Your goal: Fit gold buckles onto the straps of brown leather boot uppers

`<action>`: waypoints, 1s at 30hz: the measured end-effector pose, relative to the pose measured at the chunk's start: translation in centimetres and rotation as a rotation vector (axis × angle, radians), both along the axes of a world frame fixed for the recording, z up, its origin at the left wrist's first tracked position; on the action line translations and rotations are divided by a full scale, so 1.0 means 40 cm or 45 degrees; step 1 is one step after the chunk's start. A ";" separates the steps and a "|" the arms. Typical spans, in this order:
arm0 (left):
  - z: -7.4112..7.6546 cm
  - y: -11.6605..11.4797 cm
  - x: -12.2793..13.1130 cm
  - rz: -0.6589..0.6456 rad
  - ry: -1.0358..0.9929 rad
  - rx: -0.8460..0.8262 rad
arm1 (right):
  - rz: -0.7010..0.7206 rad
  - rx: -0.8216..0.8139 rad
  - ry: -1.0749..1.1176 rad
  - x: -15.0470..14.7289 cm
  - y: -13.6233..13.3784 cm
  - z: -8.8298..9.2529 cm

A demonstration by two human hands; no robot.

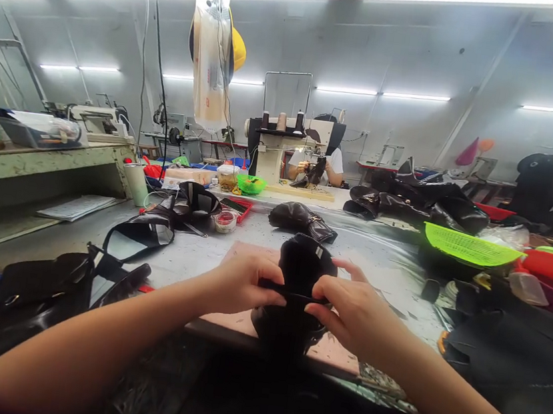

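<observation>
A black leather piece [287,326], like a boot upper or small bag, stands upright at the near edge of a pinkish board [235,336]. Its dark opening faces up, with a raised back part behind bearing a small pale label. On the left of the opening, my left hand [244,284] pinches the rim between thumb and fingers. The right side of the same rim is pinched by my right hand [345,303]. Just behind it lies another black leather piece [300,218].
Black leather pieces [45,286] lie at the left, with more [419,197] at the back right. A green basket [473,246] and dark material [515,350] are at the right. A person [334,167] works behind a sewing machine [272,156]. A tape roll [225,221] sits beside a red tray [239,208].
</observation>
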State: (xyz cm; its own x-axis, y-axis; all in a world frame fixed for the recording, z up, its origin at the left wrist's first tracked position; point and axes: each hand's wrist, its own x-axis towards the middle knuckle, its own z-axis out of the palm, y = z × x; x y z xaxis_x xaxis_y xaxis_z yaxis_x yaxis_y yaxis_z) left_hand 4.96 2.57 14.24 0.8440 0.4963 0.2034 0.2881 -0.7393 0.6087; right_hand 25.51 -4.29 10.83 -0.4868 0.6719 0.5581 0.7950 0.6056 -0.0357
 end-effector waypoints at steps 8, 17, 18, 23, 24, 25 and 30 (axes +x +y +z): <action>0.044 -0.014 0.014 -0.135 0.383 0.119 | 0.006 0.119 0.083 -0.017 -0.004 -0.006; 0.049 -0.018 0.019 -0.149 0.405 0.073 | 0.126 -0.184 0.017 0.013 -0.013 0.036; 0.051 -0.014 0.018 -0.177 0.444 0.035 | 0.117 -0.187 0.005 0.015 -0.011 0.036; 0.084 -0.019 0.031 -0.242 0.796 0.181 | 0.049 -0.014 -0.052 -0.018 -0.014 0.025; 0.089 -0.025 0.038 -0.224 0.829 0.268 | 0.040 0.037 -0.066 -0.026 -0.018 0.024; 0.090 -0.032 0.045 -0.197 0.829 0.353 | 0.035 0.075 -0.080 -0.031 -0.023 0.025; 0.073 -0.053 0.063 -0.206 0.631 0.399 | 0.128 -0.114 -0.171 0.000 -0.036 0.060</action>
State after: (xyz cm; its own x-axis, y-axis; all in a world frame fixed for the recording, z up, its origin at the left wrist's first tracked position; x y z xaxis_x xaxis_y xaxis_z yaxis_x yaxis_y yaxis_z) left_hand 7.47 0.44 17.15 0.9354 0.3335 -0.1171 0.3501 -0.9198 0.1771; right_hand 25.51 -5.71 13.23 -0.6200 0.6603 0.4237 0.7318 0.6815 0.0089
